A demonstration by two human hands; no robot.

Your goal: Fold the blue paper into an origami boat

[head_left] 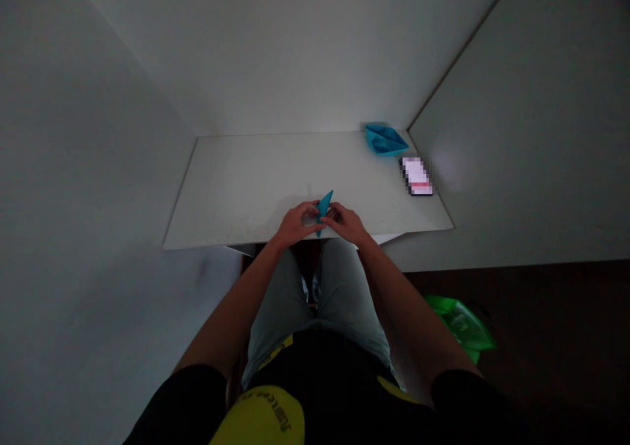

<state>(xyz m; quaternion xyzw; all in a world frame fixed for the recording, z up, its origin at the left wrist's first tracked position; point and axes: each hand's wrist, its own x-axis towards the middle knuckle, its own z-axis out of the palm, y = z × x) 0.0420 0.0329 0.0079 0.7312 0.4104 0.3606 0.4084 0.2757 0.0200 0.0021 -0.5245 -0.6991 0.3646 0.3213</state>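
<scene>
A small folded piece of blue paper [323,207] stands on edge near the front of the white table [246,182], its point sticking up. My left hand [296,222] pinches it from the left with curled fingers. My right hand [346,223] pinches it from the right, fingers closed around the lower part. Both hands rest on the table just above my knees.
A finished blue paper boat [385,139] sits at the table's far right corner. A phone [417,176] with a lit screen lies just in front of it by the right edge. White walls enclose the table. A green bag [460,322] lies on the dark floor at right.
</scene>
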